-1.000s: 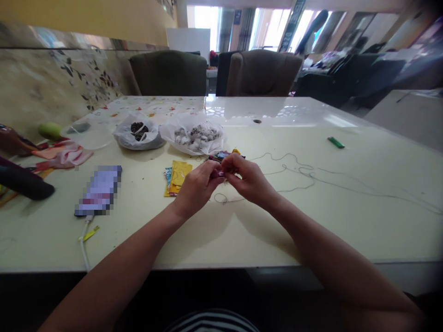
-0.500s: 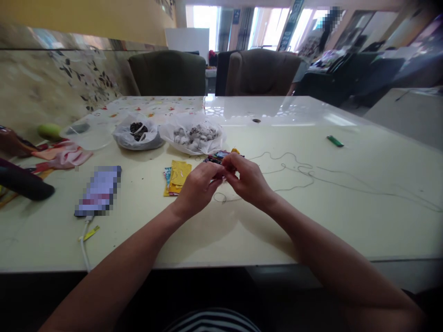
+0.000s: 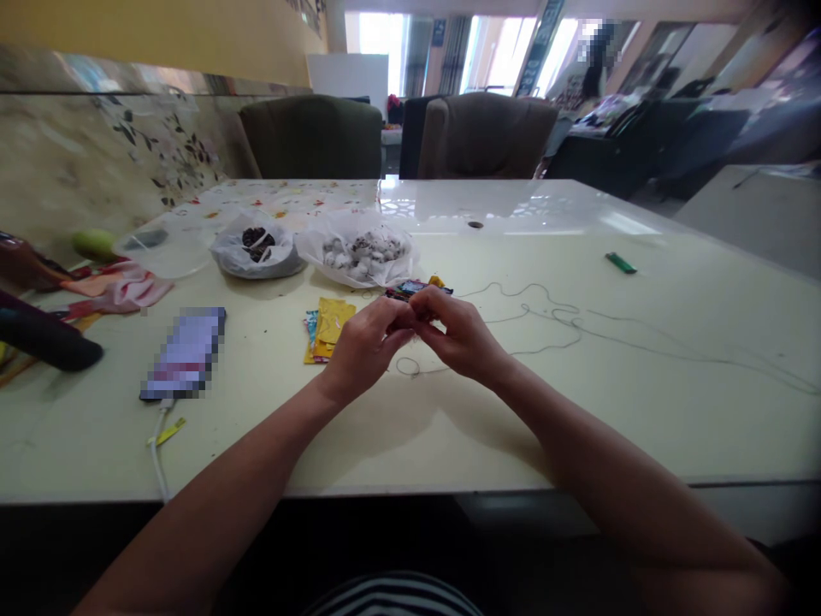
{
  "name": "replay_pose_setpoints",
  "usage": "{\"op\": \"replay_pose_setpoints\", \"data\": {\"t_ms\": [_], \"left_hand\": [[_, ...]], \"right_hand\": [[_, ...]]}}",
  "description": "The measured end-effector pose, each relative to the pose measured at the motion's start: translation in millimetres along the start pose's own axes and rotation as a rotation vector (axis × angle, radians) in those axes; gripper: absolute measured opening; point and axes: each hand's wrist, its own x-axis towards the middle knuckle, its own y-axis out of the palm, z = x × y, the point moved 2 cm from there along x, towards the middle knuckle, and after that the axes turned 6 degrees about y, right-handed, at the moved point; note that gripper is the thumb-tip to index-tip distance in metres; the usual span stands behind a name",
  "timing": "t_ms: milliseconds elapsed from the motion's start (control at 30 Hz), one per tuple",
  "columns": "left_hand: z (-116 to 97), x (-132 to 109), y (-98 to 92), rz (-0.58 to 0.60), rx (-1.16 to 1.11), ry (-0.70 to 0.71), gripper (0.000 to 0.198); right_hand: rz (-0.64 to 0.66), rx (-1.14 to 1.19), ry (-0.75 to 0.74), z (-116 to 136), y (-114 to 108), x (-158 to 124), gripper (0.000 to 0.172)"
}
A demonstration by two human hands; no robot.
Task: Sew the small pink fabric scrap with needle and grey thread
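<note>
Above the middle of the table, my left hand (image 3: 370,336) and my right hand (image 3: 457,334) meet at the fingertips, both pinched closed. Whatever lies between the fingers is too small and hidden to make out. A thin dark thread (image 3: 545,346) lies in loose curves across the table to the right, with a small loop (image 3: 407,366) just below the hands. Beside my left hand is a small stack of yellow packets (image 3: 330,321). Dark, colourful packets (image 3: 416,289) lie just beyond my fingers, partly covered by them.
Behind the hands sit a plastic bag of whitish lumps (image 3: 365,257) and a bag of dark pieces (image 3: 257,248). A phone (image 3: 185,352) with a white cable lies at left, near a dark cylinder (image 3: 48,334) and a pink cloth (image 3: 134,288). A green lighter (image 3: 619,263) rests at right.
My hands stay pinched together in nearly the same place, with only a slight shift of the fingers. In the background, a person at the upper right has moved a little left.
</note>
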Motion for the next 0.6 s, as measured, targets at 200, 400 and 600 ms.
{"op": "replay_pose_setpoints", "data": {"t_ms": [200,400,600], "left_hand": [[2.3,0.0,-0.5,-0.035,0.016,0.018,0.016],[11.3,-0.3,-2.3,-0.032,-0.095,-0.119,0.014],[10.9,0.9,-4.4,-0.013,-0.139,-0.171,0.017]], "right_hand": [[0.033,0.127,0.008,0.8,-2.9,1.6,0.011],[0.044,0.226,0.050,2.9,-5.5,2.0,0.010],[0.071,0.301,0.116,2.1,-7.2,2.1,0.010]]}}
